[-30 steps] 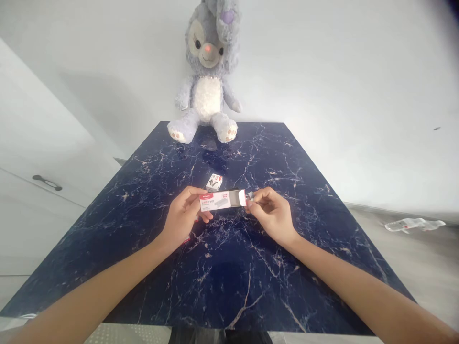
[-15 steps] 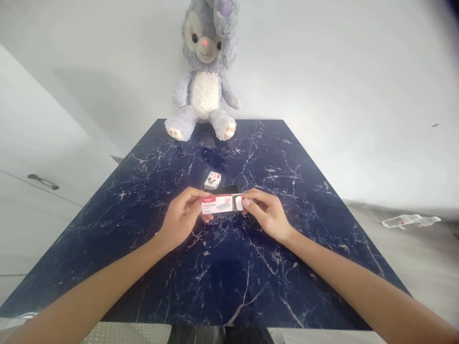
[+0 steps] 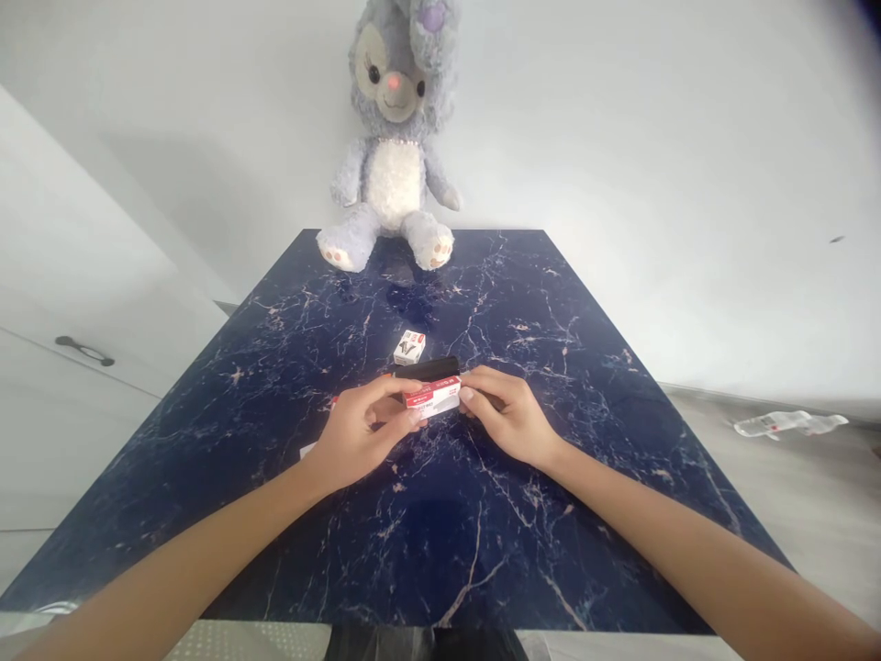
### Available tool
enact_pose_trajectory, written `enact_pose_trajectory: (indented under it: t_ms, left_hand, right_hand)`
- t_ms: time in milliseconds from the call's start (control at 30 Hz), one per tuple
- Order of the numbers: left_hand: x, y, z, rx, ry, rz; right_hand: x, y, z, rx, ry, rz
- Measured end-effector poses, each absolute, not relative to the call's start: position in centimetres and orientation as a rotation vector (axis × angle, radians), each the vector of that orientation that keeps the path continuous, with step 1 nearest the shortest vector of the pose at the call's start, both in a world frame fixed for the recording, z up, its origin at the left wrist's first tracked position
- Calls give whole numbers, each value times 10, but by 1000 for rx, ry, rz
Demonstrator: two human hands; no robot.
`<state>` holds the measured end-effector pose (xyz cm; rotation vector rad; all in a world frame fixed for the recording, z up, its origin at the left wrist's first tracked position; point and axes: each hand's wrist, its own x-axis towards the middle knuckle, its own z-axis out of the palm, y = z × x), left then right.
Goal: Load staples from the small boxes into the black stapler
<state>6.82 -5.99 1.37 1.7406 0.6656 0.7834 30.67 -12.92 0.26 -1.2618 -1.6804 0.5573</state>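
Note:
Both my hands hold a small red-and-white staple box (image 3: 432,399) just above the dark marble table (image 3: 440,514). My left hand (image 3: 362,431) pinches its left end with thumb and fingers. My right hand (image 3: 506,418) grips its right end, fingertips pressed on the box. The box looks closed, tilted with its narrow red side up. A black object, likely a stapler (image 3: 427,370), lies right behind the box. A smaller white box with a dark print (image 3: 409,348) sits a little farther back.
A grey plush rabbit (image 3: 392,138) sits at the table's far edge against a white wall. White and red bits (image 3: 309,449) peek out left of my left hand. A cabinet with a dark handle (image 3: 83,351) stands left; a clear plastic item (image 3: 785,423) lies on the floor at right.
The box's inner tray, pulled out to the right a second ago, has been pushed back in. The box has turned onto its edge and dropped lower, uncovering the black object behind.

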Motion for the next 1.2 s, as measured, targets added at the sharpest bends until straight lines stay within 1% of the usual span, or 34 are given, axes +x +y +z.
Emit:
enact_pose_trajectory:
  t_ms: [333,467,633,767,933,1100,1200]
  left_hand:
    - [72,-61,15,1853,523,766]
    - [68,-60,17,1863,595,790]
    - [69,-56,17,1955,815,779]
    - [72,-54,15,2345,935,701]
    - [71,-47,7,2727,959,635]
    - [66,-41,4,2824,962,650]
    - [65,-41,4,2829,973,673]
  right_hand:
    - [303,-130,2,-1232,-1796,362]
    - [303,-131,-1,-1263,-1749,314]
    - [303,-132,-8,-1317,-1579,457]
    - [306,-131,-6,-1388,-1408,523]
    - [316,-130,0,-1489,-1378,638]
    - [320,-129,-2,-1345,-1332,760]
    - [318,-128,-3,-1385,-1363,724]
